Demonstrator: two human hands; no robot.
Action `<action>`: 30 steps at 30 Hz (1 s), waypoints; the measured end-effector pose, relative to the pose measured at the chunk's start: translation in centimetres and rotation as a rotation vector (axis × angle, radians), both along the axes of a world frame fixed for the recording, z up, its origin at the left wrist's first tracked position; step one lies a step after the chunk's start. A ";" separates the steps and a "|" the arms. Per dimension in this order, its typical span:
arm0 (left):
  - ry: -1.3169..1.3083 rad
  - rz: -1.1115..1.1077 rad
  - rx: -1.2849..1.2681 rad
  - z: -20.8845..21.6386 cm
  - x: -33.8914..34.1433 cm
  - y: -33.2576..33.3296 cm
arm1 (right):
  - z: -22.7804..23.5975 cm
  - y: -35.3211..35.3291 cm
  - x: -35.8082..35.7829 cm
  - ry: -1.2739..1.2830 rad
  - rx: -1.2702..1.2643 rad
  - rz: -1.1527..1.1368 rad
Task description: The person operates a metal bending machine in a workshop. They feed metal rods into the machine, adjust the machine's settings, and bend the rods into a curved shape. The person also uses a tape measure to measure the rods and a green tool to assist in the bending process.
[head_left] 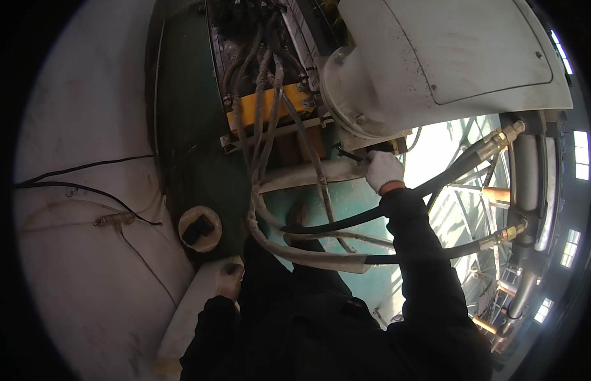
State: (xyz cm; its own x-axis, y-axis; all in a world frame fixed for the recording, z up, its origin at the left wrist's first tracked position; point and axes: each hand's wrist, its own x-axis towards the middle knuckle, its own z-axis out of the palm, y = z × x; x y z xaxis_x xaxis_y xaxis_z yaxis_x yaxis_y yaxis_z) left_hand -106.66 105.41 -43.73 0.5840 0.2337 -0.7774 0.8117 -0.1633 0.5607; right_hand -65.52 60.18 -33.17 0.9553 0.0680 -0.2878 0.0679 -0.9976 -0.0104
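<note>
My right hand [383, 170], in a white knitted glove, is closed around a dark tool with a short bent end [350, 155]. The tool points left, just under the round flange [359, 120] of a large white machine housing [480, 51]. My left hand [229, 281] is low and to the left, its fingers curled at the top end of a pale box-like ledge [197, 298]. Shadow hides what, if anything, is in those fingers. Black hoses [340, 223], partly sleeved in pale wrap, cross in front of me, passing below my right hand.
A round tub [200, 229] with dark blocks stands on the left. Beyond the hoses is a yellow block [257, 108] with hose fittings. Black cables [86, 165] and a small connector [115, 220] lie along the pale surface at left. Metal hose couplings [501, 140] join a cylinder [526, 171] at right.
</note>
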 end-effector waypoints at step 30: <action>0.056 0.089 0.107 0.3 -2.4 0.7 | -2.2 6.7 13.2 0.289 -0.218 0.044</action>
State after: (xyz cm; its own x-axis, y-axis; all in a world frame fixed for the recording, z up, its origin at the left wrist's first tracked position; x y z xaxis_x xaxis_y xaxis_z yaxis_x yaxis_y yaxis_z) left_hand -109.10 106.11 -43.40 0.5138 0.3660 -0.7759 0.8551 -0.1457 0.4976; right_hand -52.30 66.83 -35.32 0.8297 0.0140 -0.5581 0.1359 -0.9747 0.1776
